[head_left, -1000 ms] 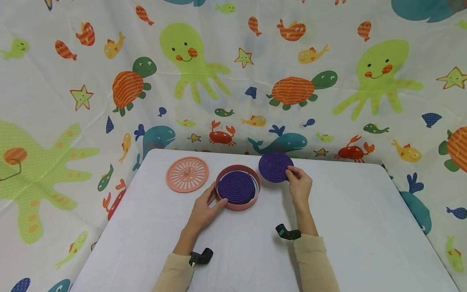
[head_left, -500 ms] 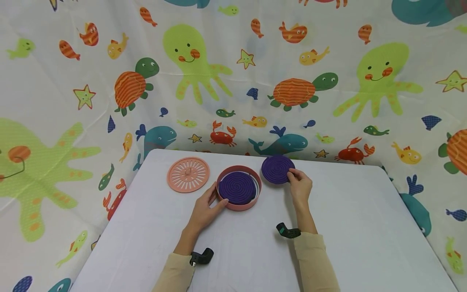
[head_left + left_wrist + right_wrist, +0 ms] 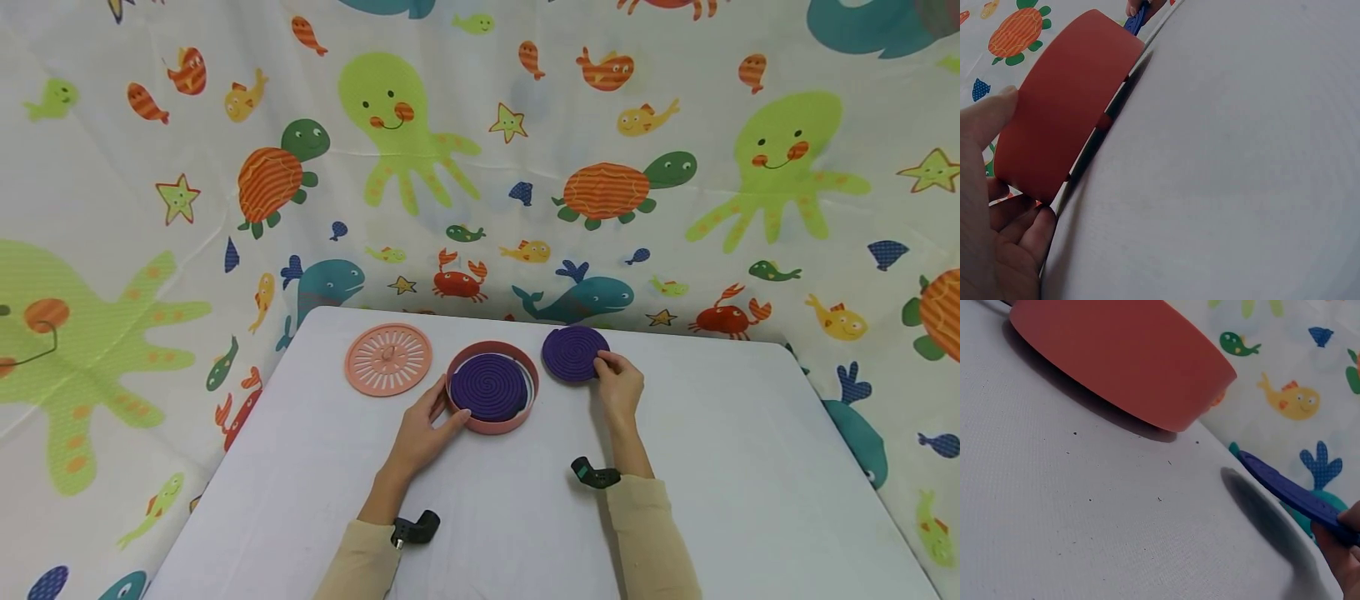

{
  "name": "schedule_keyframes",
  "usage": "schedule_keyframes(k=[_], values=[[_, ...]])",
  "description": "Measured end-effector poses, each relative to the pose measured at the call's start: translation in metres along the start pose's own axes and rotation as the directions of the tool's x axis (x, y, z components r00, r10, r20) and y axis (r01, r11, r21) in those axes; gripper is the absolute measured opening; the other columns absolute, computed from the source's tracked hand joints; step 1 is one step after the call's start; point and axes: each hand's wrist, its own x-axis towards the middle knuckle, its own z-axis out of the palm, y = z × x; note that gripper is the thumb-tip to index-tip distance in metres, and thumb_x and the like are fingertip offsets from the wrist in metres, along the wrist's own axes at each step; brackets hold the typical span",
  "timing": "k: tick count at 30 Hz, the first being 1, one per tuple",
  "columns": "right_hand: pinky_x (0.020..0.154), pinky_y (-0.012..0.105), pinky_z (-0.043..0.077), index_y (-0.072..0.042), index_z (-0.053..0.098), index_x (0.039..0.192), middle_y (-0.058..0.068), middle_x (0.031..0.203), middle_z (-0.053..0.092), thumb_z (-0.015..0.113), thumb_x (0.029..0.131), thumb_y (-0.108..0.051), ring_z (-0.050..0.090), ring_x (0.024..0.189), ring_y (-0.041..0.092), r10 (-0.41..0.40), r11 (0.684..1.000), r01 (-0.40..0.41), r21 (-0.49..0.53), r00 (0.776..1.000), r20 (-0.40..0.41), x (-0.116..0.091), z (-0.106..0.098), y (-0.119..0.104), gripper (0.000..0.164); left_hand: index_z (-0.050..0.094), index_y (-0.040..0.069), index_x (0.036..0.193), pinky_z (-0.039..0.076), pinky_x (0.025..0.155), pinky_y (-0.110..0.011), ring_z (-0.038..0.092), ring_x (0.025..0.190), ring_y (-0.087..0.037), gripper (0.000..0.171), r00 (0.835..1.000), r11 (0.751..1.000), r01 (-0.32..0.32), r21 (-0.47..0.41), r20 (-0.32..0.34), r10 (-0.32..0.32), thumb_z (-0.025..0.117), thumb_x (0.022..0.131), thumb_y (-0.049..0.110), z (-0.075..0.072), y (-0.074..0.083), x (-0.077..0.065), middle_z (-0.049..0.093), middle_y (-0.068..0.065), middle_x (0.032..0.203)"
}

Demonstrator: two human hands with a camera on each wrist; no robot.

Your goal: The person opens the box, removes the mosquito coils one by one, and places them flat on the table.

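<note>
Purple coil (image 3: 573, 352): where, pls?

R hand (image 3: 621, 388) pinches its edge, above counter (image 3: 757, 467), R of pink dish (image 3: 492, 427).

L hand (image 3: 420, 432)?

Grips dish's side; 2nd coil (image 3: 489, 387) inside, slotted lid (image 3: 388, 371) to L.

The coil box (image 3: 492, 427) is on your desk (image 3: 517, 508), with one mosquito coil (image 3: 489, 387) lying in it. Left of the box, slightly behind, lies its lid (image 3: 388, 360). Your left hand (image 3: 422, 432) touches its near left side. Right of it, your right hand (image 3: 621, 390) holds a second mosquito coil (image 3: 574, 354) above the desk. Behind the box hangs a curtain (image 3: 517, 217).
</note>
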Motion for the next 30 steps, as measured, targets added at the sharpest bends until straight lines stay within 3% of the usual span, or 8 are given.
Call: schedule_keyframes(k=[10,30], values=[[0.061,-0.001,0.044,0.001,0.074,0.112,0.023,0.111,0.072,0.068,0.093,-0.009,0.055,0.077,-0.005,0.045,0.998,-0.044,-0.033,0.999,0.020,0.003,0.004,0.004,0.023,0.036,0.010,0.156,0.045,0.113,-0.030,0.047,0.143,-0.024,0.082,1.000,1.000,-0.006,-0.008,-0.001,0.006,0.075,0.090,0.038,0.000,-0.001,0.000,0.043,-0.012,0.158],[0.063,-0.002,0.041,0.002,0.073,0.113,0.024,0.113,0.071,0.066,0.095,-0.009,0.061,0.095,0.017,0.045,0.995,-0.040,-0.091,0.998,0.051,0.014,0.007,0.009,0.022,0.036,0.009,0.156,0.046,0.111,-0.030,0.048,0.141,-0.026,0.083,1.000,1.000,-0.009,0.026,-0.008,0.009,0.074,0.089,0.043,-0.001,0.001,0.000,0.044,-0.013,0.157]])
